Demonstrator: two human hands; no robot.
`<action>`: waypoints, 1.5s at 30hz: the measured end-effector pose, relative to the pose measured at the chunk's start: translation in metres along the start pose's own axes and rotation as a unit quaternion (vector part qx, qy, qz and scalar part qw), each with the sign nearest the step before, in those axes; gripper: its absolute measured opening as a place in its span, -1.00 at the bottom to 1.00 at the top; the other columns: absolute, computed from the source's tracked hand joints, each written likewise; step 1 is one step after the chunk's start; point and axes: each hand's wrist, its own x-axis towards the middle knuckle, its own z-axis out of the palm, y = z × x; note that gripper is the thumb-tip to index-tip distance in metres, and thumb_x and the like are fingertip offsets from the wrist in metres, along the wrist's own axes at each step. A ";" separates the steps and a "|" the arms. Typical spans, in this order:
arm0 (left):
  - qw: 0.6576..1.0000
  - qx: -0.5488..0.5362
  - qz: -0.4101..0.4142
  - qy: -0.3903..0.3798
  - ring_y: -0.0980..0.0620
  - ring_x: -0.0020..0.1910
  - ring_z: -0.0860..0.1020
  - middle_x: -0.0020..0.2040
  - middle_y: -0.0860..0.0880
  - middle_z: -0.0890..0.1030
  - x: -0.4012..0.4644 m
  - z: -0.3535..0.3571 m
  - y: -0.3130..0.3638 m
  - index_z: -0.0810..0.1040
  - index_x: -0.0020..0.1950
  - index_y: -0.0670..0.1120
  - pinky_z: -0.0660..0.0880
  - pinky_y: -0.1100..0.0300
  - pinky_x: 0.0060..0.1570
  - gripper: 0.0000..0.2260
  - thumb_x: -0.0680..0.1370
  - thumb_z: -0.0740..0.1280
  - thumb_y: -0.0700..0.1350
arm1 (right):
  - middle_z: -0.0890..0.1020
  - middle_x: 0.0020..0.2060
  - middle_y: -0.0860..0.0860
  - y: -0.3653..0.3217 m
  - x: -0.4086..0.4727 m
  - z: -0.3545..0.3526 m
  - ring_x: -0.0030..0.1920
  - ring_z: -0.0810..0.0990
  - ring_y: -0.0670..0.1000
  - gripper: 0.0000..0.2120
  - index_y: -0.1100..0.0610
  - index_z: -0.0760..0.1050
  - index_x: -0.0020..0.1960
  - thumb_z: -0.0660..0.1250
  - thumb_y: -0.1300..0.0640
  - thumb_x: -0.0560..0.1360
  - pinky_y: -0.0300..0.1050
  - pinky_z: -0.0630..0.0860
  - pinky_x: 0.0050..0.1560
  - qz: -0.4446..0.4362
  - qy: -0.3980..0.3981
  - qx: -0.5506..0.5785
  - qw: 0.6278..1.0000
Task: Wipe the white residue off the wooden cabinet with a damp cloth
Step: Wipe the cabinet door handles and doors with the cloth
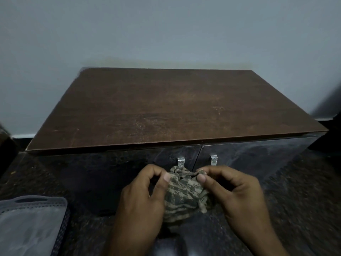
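A low wooden cabinet (166, 108) with a brown top stands against the wall. Faint pale specks and smears show on its top, mostly toward the front middle and right. In front of its dark doors I hold a bunched checked cloth (182, 196), tan and dark green. My left hand (145, 196) grips the cloth's left side between thumb and fingers. My right hand (230, 191) pinches its upper right edge. Both hands are below the cabinet top, level with the two metal door handles (181, 162).
A grey perforated basket (33, 222) sits on the dark floor at the lower left. The pale wall (166, 34) rises right behind the cabinet. Dark shapes stand at the far left and far right edges.
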 end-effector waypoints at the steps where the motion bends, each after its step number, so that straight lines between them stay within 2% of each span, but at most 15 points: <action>1: 1.000 0.005 -0.007 -0.009 0.19 -0.36 0.53 -0.32 0.11 0.60 0.001 0.001 0.000 0.55 -0.15 0.08 0.39 0.37 -0.39 -0.82 0.57 0.28 0.12 | 0.71 -0.28 -0.06 0.000 -0.001 0.001 -0.29 0.64 -0.19 -0.96 -0.02 0.69 -0.16 0.49 0.09 0.39 -0.35 0.50 -0.28 0.001 -0.001 -0.022 1.000; 5: 0.999 0.008 -0.025 -0.021 0.27 -0.37 0.53 -0.36 0.17 0.60 0.007 0.006 0.004 0.55 -0.24 0.06 0.39 0.44 -0.38 -0.80 0.52 0.27 0.10 | 0.67 -0.21 -0.18 0.001 -0.003 0.004 -0.20 0.64 -0.19 -0.95 -0.02 0.61 -0.08 0.39 0.09 0.56 -0.42 0.45 -0.22 -0.080 -0.012 -0.144 0.986; 8: 0.999 -0.029 -0.015 -0.021 0.21 -0.50 0.42 -0.43 0.05 0.53 0.010 0.009 0.002 0.54 -0.24 0.04 0.35 0.36 -0.48 -0.84 0.45 0.25 0.06 | 0.61 -0.18 -0.19 -0.001 -0.004 0.009 -0.17 0.61 -0.21 -0.94 -0.05 0.54 0.01 0.30 0.07 0.60 -0.51 0.39 -0.19 -0.130 0.016 -0.176 0.976; 12: 0.997 -0.069 -0.013 -0.039 0.14 -0.42 0.42 -0.33 -0.13 0.56 0.014 0.015 -0.003 0.55 -0.25 -0.02 0.33 0.30 -0.47 -0.82 0.46 0.25 0.02 | 0.61 -0.24 -0.15 0.002 -0.002 0.015 -0.22 0.58 -0.19 -0.88 -0.04 0.52 0.11 0.29 0.13 0.61 -0.50 0.37 -0.27 -0.146 0.029 -0.199 0.969; 15: 0.996 -0.072 -0.013 -0.042 0.15 -0.42 0.43 -0.33 -0.12 0.56 0.017 0.019 -0.003 0.56 -0.26 -0.01 0.34 0.31 -0.47 -0.83 0.45 0.26 0.03 | 0.60 -0.29 -0.14 0.008 -0.002 0.017 -0.30 0.56 -0.19 -0.89 0.02 0.56 0.07 0.31 0.18 0.60 -0.50 0.34 -0.32 -0.132 0.034 -0.181 0.974; 18: 0.997 -0.067 -0.022 -0.030 0.14 -0.39 0.54 -0.31 -0.02 0.64 0.019 0.026 -0.004 0.59 -0.26 0.02 0.42 0.27 -0.41 -0.84 0.45 0.30 0.03 | 0.67 -0.16 -0.15 0.012 -0.005 0.018 -0.14 0.64 -0.18 -0.87 0.08 0.62 0.07 0.33 0.22 0.59 -0.46 0.43 -0.16 -0.102 0.057 -0.110 0.987; 21: 0.996 -0.073 -0.034 -0.030 0.22 -0.29 0.61 -0.23 0.12 0.68 0.018 0.031 -0.003 0.63 -0.15 0.09 0.44 0.40 -0.39 -0.92 0.48 0.35 0.04 | 0.69 -0.06 -0.15 0.012 -0.007 0.022 0.00 0.66 -0.13 -0.84 0.08 0.63 0.09 0.30 0.16 0.59 -0.38 0.50 -0.03 -0.085 0.067 -0.050 0.993; 23: 0.994 -0.086 -0.033 -0.063 0.25 -0.22 0.63 -0.16 0.13 0.69 0.019 0.032 -0.002 0.62 -0.06 0.15 0.50 0.41 -0.28 -0.93 0.51 0.37 0.08 | 0.70 -0.04 -0.16 0.011 -0.006 0.022 0.03 0.66 -0.13 -0.83 0.08 0.65 0.09 0.31 0.13 0.58 -0.38 0.51 -0.02 -0.080 0.081 -0.031 0.993; 26: 0.982 -0.052 0.009 -0.180 0.23 -0.06 0.65 -0.05 0.15 0.70 0.022 0.031 0.001 0.63 0.06 0.17 0.59 0.18 0.00 -0.74 0.49 0.35 0.26 | 0.70 -0.08 -0.19 0.013 -0.001 0.020 -0.03 0.67 -0.16 -0.84 0.06 0.65 0.07 0.33 0.08 0.56 -0.39 0.51 -0.08 -0.060 0.094 -0.018 0.994; 28: 0.973 -0.010 0.041 -0.225 0.27 -0.13 0.63 -0.10 0.17 0.68 0.022 0.028 0.005 0.63 0.07 0.15 0.56 0.24 -0.10 -0.64 0.41 0.39 0.33 | 0.69 -0.16 -0.20 0.015 0.001 0.020 -0.13 0.67 -0.18 -0.86 0.01 0.65 0.01 0.34 0.02 0.54 -0.39 0.50 -0.18 -0.044 0.102 -0.014 0.994; 32: 0.985 0.063 0.075 -0.144 0.30 -0.52 0.44 -0.43 0.20 0.54 0.020 0.024 0.005 0.63 -0.19 0.07 0.26 0.47 -0.51 -0.70 0.36 0.48 0.28 | 0.68 -0.23 -0.21 0.021 0.001 0.021 -0.26 0.65 -0.17 -0.94 -0.06 0.64 -0.05 0.40 0.05 0.51 -0.42 0.48 -0.31 -0.066 0.123 -0.039 0.989; 36: 0.978 0.101 0.091 -0.156 0.27 -0.28 0.52 -0.17 0.21 0.51 0.022 0.021 0.008 0.58 -0.26 0.08 0.34 0.42 -0.35 -0.70 0.26 0.35 0.29 | 0.68 -0.22 -0.19 0.021 -0.004 0.018 -0.27 0.65 -0.15 -0.90 -0.07 0.65 -0.02 0.38 -0.02 0.52 -0.33 0.53 -0.32 -0.085 0.144 -0.055 0.984; 40: 0.968 0.119 0.084 -0.205 0.27 -0.15 0.55 -0.10 0.21 0.57 0.024 0.014 0.006 0.59 -0.19 0.14 0.42 0.36 -0.22 -0.88 0.29 0.38 0.03 | 0.69 -0.22 -0.19 0.021 -0.006 0.013 -0.26 0.66 -0.16 -0.83 0.01 0.68 -0.02 0.37 -0.04 0.50 -0.35 0.52 -0.30 -0.072 0.134 -0.044 0.987; 43: 0.963 0.121 0.070 -0.232 0.28 -0.17 0.60 -0.16 0.20 0.65 0.025 0.011 0.003 0.62 -0.12 0.16 0.53 0.34 -0.21 -0.67 0.39 0.34 -0.30 | 0.69 -0.25 -0.15 0.020 -0.004 0.008 -0.28 0.65 -0.18 -0.82 0.06 0.67 -0.04 0.37 -0.01 0.50 -0.37 0.50 -0.29 -0.057 0.134 -0.035 0.989; 45: 0.961 0.114 0.073 -0.240 0.28 -0.25 0.60 -0.21 0.19 0.65 0.024 0.012 0.004 0.62 -0.09 0.17 0.53 0.34 -0.25 -0.71 0.43 0.34 -0.24 | 0.68 -0.29 -0.09 0.017 -0.004 0.008 -0.32 0.61 -0.20 -0.86 0.06 0.64 -0.08 0.35 0.03 0.51 -0.38 0.48 -0.32 -0.047 0.135 -0.004 0.990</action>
